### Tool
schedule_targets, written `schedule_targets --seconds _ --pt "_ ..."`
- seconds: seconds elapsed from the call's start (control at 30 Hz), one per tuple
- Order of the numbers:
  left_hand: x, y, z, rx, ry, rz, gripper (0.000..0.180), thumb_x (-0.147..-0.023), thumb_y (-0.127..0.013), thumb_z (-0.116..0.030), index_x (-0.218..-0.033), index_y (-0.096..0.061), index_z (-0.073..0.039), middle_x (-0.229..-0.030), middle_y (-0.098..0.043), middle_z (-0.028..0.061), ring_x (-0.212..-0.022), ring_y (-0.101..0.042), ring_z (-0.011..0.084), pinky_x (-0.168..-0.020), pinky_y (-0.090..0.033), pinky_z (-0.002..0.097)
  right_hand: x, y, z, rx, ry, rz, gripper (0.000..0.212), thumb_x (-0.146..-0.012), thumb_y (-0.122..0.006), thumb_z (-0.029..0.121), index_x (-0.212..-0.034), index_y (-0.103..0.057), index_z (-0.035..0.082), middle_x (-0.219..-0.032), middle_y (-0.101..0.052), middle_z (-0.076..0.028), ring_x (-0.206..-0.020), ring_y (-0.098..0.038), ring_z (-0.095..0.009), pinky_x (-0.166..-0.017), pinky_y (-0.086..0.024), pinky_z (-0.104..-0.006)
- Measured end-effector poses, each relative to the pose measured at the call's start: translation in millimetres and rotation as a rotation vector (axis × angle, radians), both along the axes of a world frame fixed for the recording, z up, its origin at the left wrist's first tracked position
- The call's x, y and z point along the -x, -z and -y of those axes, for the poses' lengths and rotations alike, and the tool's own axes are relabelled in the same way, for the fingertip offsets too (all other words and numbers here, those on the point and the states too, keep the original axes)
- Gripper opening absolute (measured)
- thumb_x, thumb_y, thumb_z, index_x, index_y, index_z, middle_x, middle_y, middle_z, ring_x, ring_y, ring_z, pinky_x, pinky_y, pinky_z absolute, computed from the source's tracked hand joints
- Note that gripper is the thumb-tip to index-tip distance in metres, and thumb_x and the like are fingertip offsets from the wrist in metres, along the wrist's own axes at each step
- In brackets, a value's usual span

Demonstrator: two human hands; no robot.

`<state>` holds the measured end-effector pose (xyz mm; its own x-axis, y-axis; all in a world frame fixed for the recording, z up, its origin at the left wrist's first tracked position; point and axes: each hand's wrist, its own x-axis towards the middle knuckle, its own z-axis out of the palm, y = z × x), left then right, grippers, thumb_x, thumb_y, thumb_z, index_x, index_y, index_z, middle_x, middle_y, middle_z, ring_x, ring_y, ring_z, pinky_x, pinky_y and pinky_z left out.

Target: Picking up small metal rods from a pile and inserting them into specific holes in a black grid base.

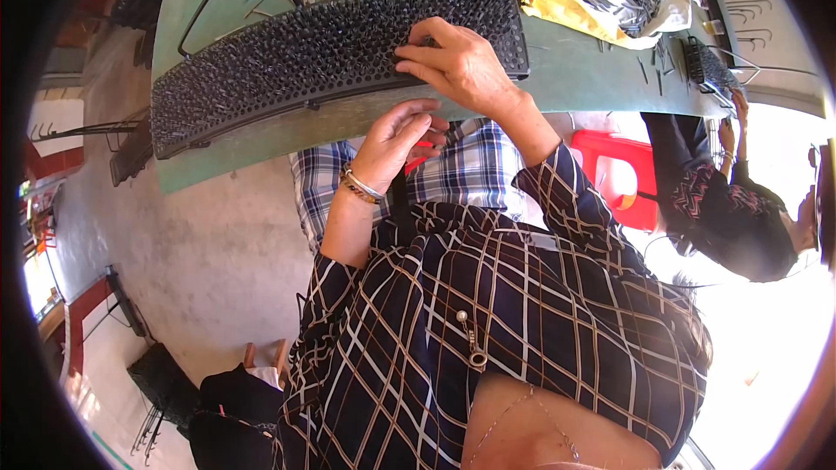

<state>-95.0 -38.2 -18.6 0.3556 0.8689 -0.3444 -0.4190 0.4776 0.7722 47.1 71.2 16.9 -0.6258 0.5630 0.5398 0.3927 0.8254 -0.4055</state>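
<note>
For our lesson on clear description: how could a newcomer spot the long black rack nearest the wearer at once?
Find the green table at the top of the picture. Along its near edge stretches the long black rack, its top densely bristling. Unlike the smaller-looking black rack at the right beside another person, it has the wearer's right hand over it.

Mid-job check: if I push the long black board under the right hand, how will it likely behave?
The black board looks stiff: its near rim shows no kink. It may feel heavy, being densely covered with small dark pieces. Long and flat-sided, it should probably slide rather than roll.
</note>
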Motion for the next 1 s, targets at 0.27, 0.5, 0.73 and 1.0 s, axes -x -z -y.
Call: schedule_targets --seconds 0.27,0.5,0.73,1.0 --pt "-11.5 0.2 -0.7 0.022 0.01 -0.025 0.03 -0.096 -0.046 -0.016 -0.121 -0.047 0.0 -0.103 -0.061 0.0118 -0.089 -0.062 0.0161 -0.073 -0.054 0.028 8.0 2.8 1.8 -0.17 -0.007 0.131 0.022 -0.077 -0.067 0.02 -0.097 -0.066 0.01 -0.095 -0.055 -0.006 -0.073 -0.058 -0.021 -0.065 -0.047 -0.0328" --pt "5.2 -7.9 2.5 0.023 -0.011 -0.056 0.03 -0.095 -0.047 -0.016 -0.121 -0.048 0.0 -0.103 -0.061 0.0118 -0.089 -0.062 0.0161 -0.074 -0.054 0.0289 8.0 -10.1 -1.4 0.045 0.036 -0.121 0.023 -0.079 -0.067 0.014 -0.1 -0.066 0.006 -0.096 -0.058 -0.009 -0.078 -0.061 -0.024 -0.066 -0.05 -0.0317" --pt "23.2 -86.6 -17.1 -0.143 -0.05 -0.185 0.03 -0.095 -0.046 -0.013 -0.122 -0.049 0.0 -0.104 -0.06 0.0107 -0.089 -0.061 0.0164 -0.075 -0.053 0.0279 -62.5 -3.3 0.1 0.21 0.386 -0.363 0.014 -0.083 -0.064 0.006 -0.094 -0.067 0.0 -0.085 -0.062 -0.01 -0.072 -0.06 -0.017 -0.064 -0.047 -0.0258" --pt "-35.3 -133.7 -143.5 -0.355 0.105 -0.471 0.027 -0.093 -0.05 -0.011 -0.117 -0.054 0.0 -0.101 -0.061 0.0077 -0.09 -0.061 0.0149 -0.078 -0.053 0.0275 -159.2 62.5 -7.2 0.493 0.866 -0.666 0.014 -0.083 -0.066 0.012 -0.087 -0.067 -0.001 -0.074 -0.057 -0.009 -0.057 -0.052 -0.013 -0.053 -0.042 -0.0253"
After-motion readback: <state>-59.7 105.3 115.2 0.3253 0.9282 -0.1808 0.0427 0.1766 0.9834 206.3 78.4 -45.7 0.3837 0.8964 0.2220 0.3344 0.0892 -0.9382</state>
